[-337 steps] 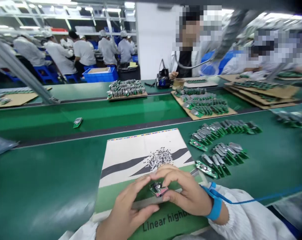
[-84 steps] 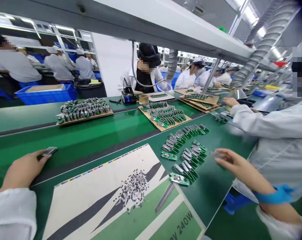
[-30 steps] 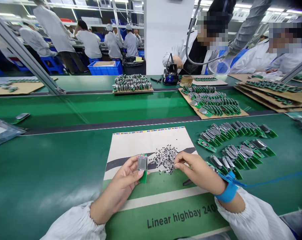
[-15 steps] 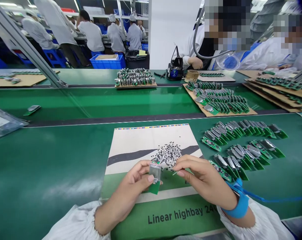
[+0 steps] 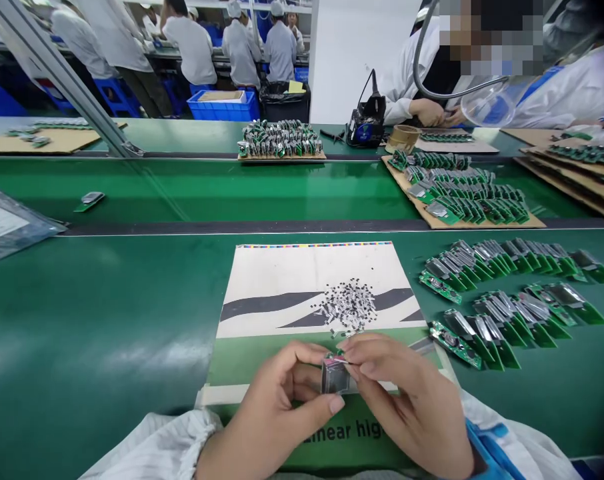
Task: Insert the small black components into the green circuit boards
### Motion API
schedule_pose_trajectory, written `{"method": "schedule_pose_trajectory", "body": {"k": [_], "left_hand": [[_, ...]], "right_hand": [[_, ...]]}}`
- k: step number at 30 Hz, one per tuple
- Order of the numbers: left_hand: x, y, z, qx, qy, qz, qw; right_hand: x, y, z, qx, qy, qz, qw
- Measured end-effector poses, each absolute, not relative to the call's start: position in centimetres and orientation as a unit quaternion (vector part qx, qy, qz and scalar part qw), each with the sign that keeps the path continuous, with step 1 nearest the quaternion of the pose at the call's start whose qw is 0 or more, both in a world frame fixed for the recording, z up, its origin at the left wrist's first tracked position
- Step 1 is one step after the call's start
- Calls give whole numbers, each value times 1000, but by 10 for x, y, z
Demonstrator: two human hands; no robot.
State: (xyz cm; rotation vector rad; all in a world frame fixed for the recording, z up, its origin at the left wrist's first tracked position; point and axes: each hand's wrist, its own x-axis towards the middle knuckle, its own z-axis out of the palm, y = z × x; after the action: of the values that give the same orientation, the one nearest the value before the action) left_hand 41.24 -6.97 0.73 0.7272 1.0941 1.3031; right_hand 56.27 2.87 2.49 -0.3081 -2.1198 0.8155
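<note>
From the head cam, the only view here: the left hand [image 5: 282,407] has the little screen board [image 5: 335,377] pinched between thumb and fingers, held over the green part of the printed cardboard sheet [image 5: 277,270], screen side facing the wearer. The right hand [image 5: 412,393] is right up against its top edge, fingertips bunched close together, but I honestly can't tell if there's a tiny part between them. What could go wrong, imo: that left pinch is small, so a push from the right fingers could twist the board or make it slip, and a thumb pressing too hard might mark or crack the screen. Anything tiny at those fingertips could get fumbled too, and it'd be a pain to find if it landed near the pile of small parts [image 5: 351,305] just beyond the hands. Other stuff around: fanned boards [image 5: 462,257] lie on the bench off to the right, close enough that a careless right elbow or the blue wrist strap [image 5: 492,447] might catch them. One loose board [image 5: 90,201] sits on the strip, near a plastic bag [image 5: 12,223]. Biggest thing in the way is the fingers themselves, hiding most of the contact.
</note>
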Motion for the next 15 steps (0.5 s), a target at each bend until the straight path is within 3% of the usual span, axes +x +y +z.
{"method": "schedule_pose_trajectory", "body": {"k": [5,15], "left_hand": [[412,-71,7,326,480,557,594],[413,-71,12,341,500,556,570]], "right_hand": [[561,26,25,-125,-858,263,422],[557,26,32,-111,-849,278,435]]}}
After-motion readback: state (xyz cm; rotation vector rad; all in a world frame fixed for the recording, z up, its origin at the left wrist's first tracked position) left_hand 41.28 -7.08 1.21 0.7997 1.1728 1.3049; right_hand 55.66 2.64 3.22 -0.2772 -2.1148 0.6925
